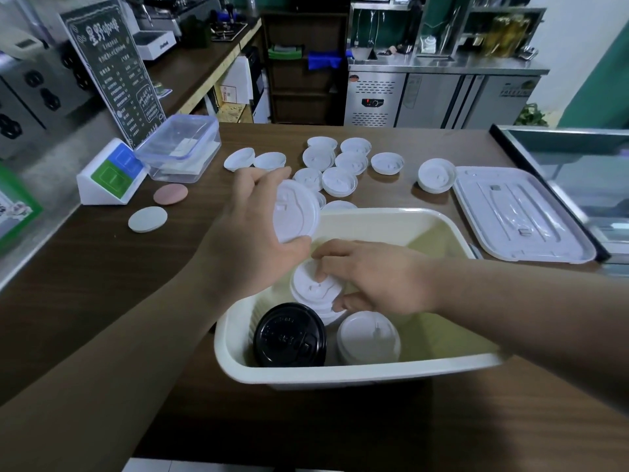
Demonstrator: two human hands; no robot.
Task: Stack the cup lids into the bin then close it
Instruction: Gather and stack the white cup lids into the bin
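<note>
Cup lids [351, 162], judged thin moulded plastic: light, springy, slick on the face, easily dented if squeezed across the dome. Best taken by the rim.

Held one white lid [296, 212] on edge in the left hand [250, 233], thumb under the rim, fingers over its top. Pinched a white stack [311, 289] inside the bin [340, 378] with the right hand [374, 277], thumb and fingertips at the rim, just below the left hand. Noted a black lid [289, 335] and a second white stack [369, 335] nearer than the right hand. Left the loose ones on the bench [102, 301] beyond both hands. Bin cover [520, 212] off, well right of the right hand.
</note>
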